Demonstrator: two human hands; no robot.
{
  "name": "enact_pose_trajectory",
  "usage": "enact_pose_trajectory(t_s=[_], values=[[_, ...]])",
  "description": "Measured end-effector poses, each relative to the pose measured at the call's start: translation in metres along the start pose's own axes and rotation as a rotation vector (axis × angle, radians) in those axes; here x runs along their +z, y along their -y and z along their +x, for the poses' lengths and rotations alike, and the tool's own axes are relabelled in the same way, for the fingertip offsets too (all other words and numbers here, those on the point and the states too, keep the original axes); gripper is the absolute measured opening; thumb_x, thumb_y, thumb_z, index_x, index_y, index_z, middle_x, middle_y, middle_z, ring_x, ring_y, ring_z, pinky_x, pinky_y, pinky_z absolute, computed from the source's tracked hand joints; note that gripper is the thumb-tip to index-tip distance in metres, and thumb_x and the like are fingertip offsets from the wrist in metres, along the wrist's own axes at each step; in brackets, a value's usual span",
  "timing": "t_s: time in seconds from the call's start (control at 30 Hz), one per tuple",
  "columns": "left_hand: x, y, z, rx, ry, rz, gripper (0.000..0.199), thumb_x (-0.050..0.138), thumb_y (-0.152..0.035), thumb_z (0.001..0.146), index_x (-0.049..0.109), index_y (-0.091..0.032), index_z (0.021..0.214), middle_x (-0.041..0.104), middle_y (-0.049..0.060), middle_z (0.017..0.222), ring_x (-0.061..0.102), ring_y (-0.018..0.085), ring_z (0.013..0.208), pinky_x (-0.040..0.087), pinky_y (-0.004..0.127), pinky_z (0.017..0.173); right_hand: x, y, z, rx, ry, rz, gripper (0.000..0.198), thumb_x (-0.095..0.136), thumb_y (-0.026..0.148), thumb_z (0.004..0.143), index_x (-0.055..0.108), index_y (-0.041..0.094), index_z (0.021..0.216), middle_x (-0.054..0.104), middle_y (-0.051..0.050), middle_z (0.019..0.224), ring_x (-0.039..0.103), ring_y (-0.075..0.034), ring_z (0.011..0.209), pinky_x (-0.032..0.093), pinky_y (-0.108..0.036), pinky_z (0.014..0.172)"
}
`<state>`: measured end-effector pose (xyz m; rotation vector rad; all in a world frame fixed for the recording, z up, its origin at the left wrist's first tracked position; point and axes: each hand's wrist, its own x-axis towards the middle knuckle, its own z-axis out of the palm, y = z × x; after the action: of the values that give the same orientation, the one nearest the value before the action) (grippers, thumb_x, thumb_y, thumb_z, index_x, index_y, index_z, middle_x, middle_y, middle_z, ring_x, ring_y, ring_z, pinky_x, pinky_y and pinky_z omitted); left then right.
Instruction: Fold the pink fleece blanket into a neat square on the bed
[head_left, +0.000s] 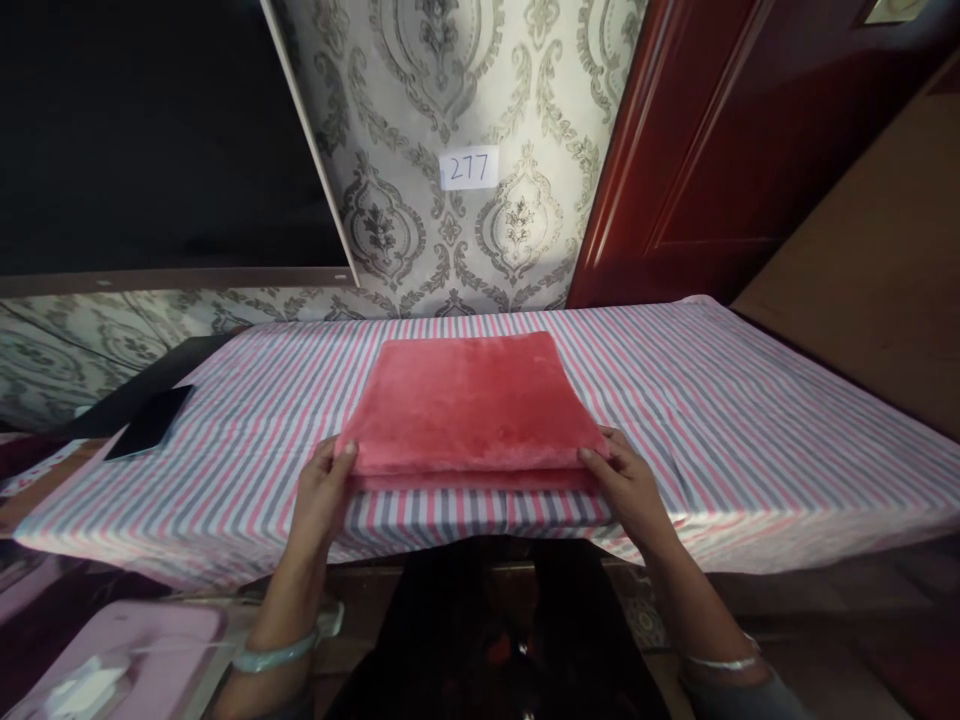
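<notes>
A coral-red plush blanket (469,405), folded into a thick rectangle, lies on the striped tablecloth (660,400). Its near edge shows at least two layers. My left hand (321,490) grips the near left corner, thumb on top and fingers curled round the side. At the near right corner my right hand (626,485) holds the blanket the same way, thumb over the top edge. The fingertips of both hands are partly hidden by the fabric.
A dark tablet or phone (154,422) lies on the cloth at the left. Behind the table are a large screen (165,140), a wall with a paper marked 277 (469,167), and a red-brown door (705,150). A pink stool-like seat (142,650) stands low at the left.
</notes>
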<state>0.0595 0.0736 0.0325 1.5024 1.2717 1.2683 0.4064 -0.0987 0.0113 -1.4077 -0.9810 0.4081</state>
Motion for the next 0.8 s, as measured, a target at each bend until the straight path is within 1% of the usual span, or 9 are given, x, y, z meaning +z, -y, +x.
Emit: enact_pose_trajectory(t_s=[0.07, 0.17, 0.27, 0.4, 0.57, 0.67, 0.8], values=[[-0.004, 0.001, 0.000, 0.018, 0.053, 0.072, 0.068, 0.066, -0.076, 0.068, 0.074, -0.016, 0.098, 0.070, 0.011, 0.106, 0.063, 0.028, 0.103, 0.046, 0.039, 0.097, -0.003, -0.007, -0.005, -0.007, -0.012, -0.029, 0.042, 0.071, 0.064, 0.078, 0.080, 0.026, 0.091, 0.062, -0.009, 0.111, 0.059, -0.027, 0.109, 0.047, -0.043, 0.098], [-0.009, 0.001, -0.001, 0.028, 0.129, 0.218, 0.066, 0.061, -0.078, 0.070, 0.073, -0.017, 0.090, 0.070, 0.009, 0.098, 0.062, 0.028, 0.099, 0.045, 0.039, 0.095, -0.005, -0.017, -0.010, -0.006, -0.001, -0.071, 0.046, 0.072, 0.068, 0.074, 0.080, 0.026, 0.089, 0.064, -0.009, 0.107, 0.058, -0.029, 0.108, 0.047, -0.045, 0.098], [-0.011, 0.002, -0.002, 0.038, 0.160, 0.256, 0.065, 0.056, -0.078, 0.073, 0.072, -0.018, 0.090, 0.070, 0.008, 0.096, 0.062, 0.027, 0.095, 0.046, 0.038, 0.092, -0.004, -0.021, -0.010, 0.005, -0.001, -0.082, 0.049, 0.066, 0.071, 0.078, 0.079, 0.026, 0.090, 0.064, -0.010, 0.112, 0.057, -0.028, 0.112, 0.047, -0.044, 0.099], [-0.011, 0.004, -0.004, 0.044, 0.139, 0.259, 0.062, 0.053, -0.078, 0.075, 0.068, -0.018, 0.084, 0.069, 0.007, 0.091, 0.061, 0.026, 0.090, 0.046, 0.036, 0.087, 0.000, -0.022, -0.011, 0.012, -0.027, -0.108, 0.054, 0.061, 0.075, 0.080, 0.078, 0.024, 0.088, 0.065, -0.010, 0.112, 0.059, -0.028, 0.110, 0.047, -0.042, 0.097], [-0.006, 0.002, -0.008, 0.047, 0.086, 0.226, 0.059, 0.054, -0.077, 0.075, 0.065, -0.020, 0.082, 0.067, 0.005, 0.085, 0.059, 0.024, 0.086, 0.046, 0.033, 0.082, 0.006, -0.023, -0.017, -0.059, -0.070, -0.175, 0.053, 0.060, 0.071, 0.084, 0.076, 0.023, 0.097, 0.064, -0.011, 0.112, 0.059, -0.028, 0.110, 0.047, -0.042, 0.096], [-0.006, 0.000, -0.011, 0.062, 0.075, 0.206, 0.056, 0.056, -0.075, 0.074, 0.065, -0.020, 0.080, 0.065, 0.003, 0.080, 0.057, 0.022, 0.082, 0.045, 0.031, 0.079, 0.007, -0.022, -0.019, -0.078, -0.059, -0.207, 0.053, 0.057, 0.069, 0.086, 0.075, 0.022, 0.101, 0.063, -0.011, 0.114, 0.059, -0.029, 0.112, 0.047, -0.042, 0.097], [-0.006, -0.002, -0.013, 0.093, 0.055, 0.212, 0.054, 0.055, -0.075, 0.074, 0.063, -0.021, 0.076, 0.061, 0.001, 0.072, 0.054, 0.020, 0.075, 0.043, 0.030, 0.072, 0.007, -0.021, -0.018, -0.081, -0.048, -0.234, 0.058, 0.055, 0.073, 0.084, 0.075, 0.022, 0.103, 0.063, -0.013, 0.116, 0.059, -0.030, 0.115, 0.046, -0.045, 0.100]])
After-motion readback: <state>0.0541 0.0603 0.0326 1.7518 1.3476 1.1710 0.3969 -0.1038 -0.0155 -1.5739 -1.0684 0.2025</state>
